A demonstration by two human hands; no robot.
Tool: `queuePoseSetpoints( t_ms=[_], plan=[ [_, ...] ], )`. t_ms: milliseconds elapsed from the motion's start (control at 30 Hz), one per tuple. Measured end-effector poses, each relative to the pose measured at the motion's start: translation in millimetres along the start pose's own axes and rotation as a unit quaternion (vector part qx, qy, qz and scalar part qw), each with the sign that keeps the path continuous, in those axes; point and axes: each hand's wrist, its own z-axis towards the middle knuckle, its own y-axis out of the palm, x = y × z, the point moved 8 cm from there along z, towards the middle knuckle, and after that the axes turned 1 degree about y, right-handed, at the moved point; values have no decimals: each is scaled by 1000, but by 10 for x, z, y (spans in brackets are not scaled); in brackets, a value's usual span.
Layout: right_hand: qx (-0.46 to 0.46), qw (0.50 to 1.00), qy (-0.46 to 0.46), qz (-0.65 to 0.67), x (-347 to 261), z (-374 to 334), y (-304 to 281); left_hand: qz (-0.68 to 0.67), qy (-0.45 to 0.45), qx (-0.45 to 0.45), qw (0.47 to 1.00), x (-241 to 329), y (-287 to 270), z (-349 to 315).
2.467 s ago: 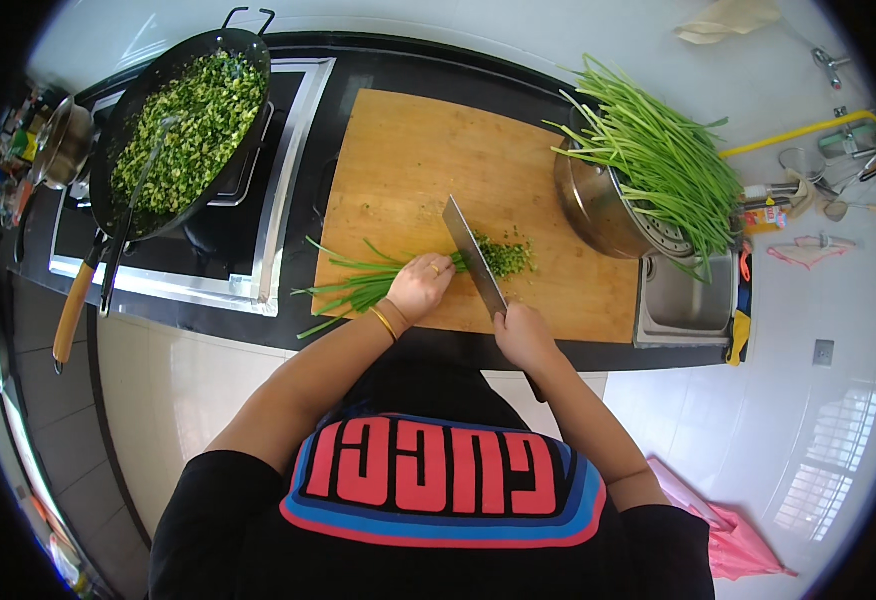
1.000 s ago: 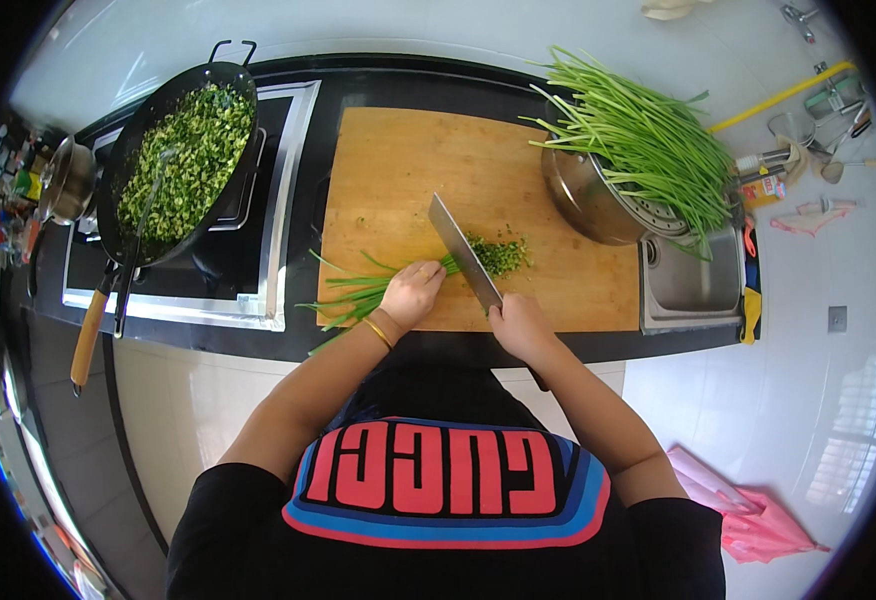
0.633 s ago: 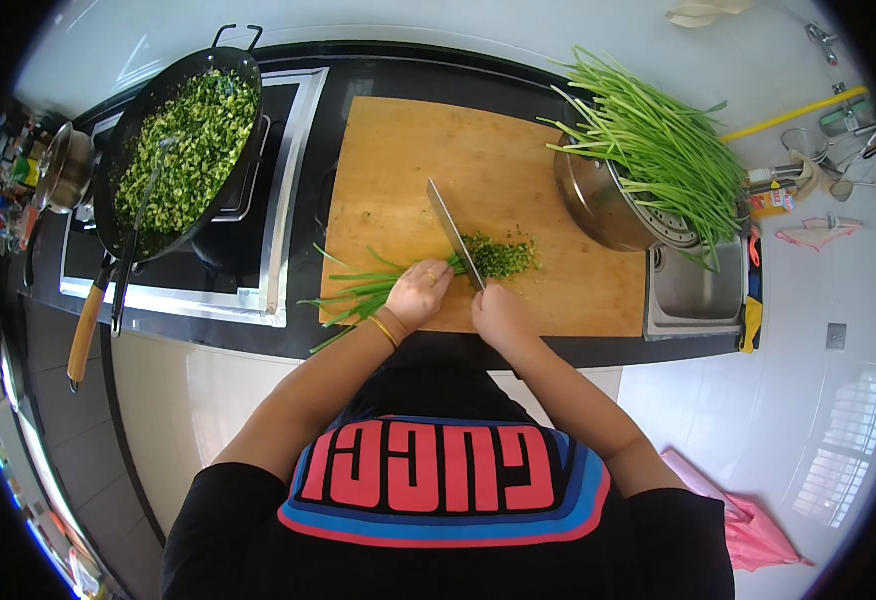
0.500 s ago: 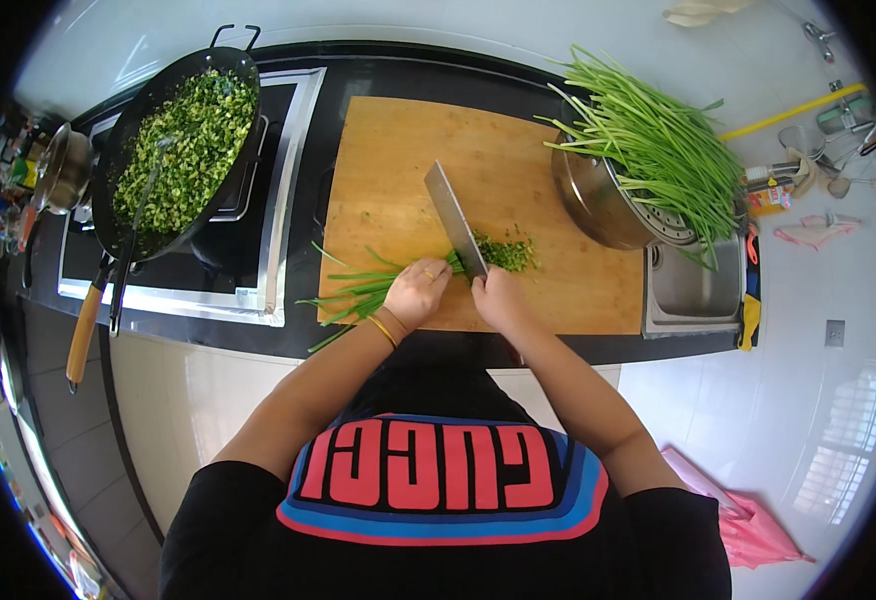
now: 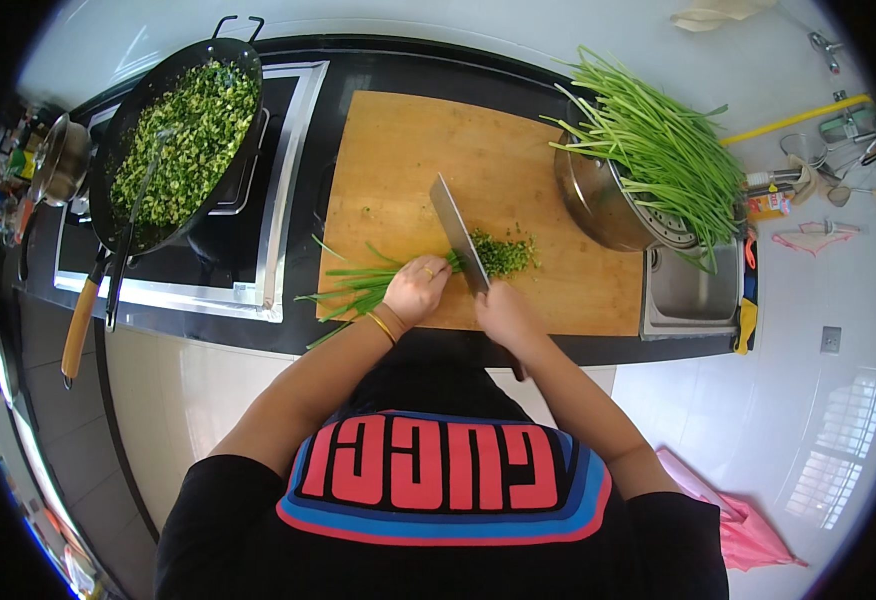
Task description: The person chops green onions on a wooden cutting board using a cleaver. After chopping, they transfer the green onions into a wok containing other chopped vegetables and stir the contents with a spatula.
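Observation:
My right hand point(image 5: 507, 315) grips the handle of a cleaver point(image 5: 460, 230), whose broad blade stands on edge over the wooden cutting board point(image 5: 418, 140). Pressed down by my left hand point(image 5: 419, 289), a bunch of garlic chives point(image 5: 358, 285) lies across the board's near left part, its ends fanning past the left edge. The curled fingers are right beside the blade's left face. Finely chopped chives point(image 5: 506, 256) form a small heap to the right of the blade. The blade's lower edge is partly hidden by my hands.
A wok point(image 5: 108, 215) full of chopped greens and a spatula stands on the stove at left, its wooden handle point(image 5: 79, 335) jutting toward me. A metal pot point(image 5: 593, 205) heaped with long chives point(image 5: 658, 140) stands at the board's right, behind a small sink point(image 5: 693, 290). A saucepan point(image 5: 61, 160) is far left.
The cleaver and my right hand have shifted slightly to the right, and the handle's end shows more below the hand. My left hand still holds the chives in nearly the same place.

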Motion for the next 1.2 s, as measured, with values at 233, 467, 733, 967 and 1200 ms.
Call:
queuePoseSetpoints(
  t_ms=[233, 467, 733, 967, 1200],
  plan=[
    [16, 993, 15, 115, 199, 260, 136, 27, 3, -32, 999, 9, 19, 5],
    [-1, 979, 34, 200, 541, 301, -63, 119, 55, -64, 989, 165, -54, 48],
    [30, 985, -13, 169, 412, 135, -546, 60, 4, -30, 998, 33, 92, 27],
    [21, 998, -50, 24, 389, -176, -352, 65, -45, -49, 996, 5, 110, 77],
    [-16, 997, -69, -35, 375, -138, -276, 75, 4, -4, 997, 60, 28, 45]
  ],
)
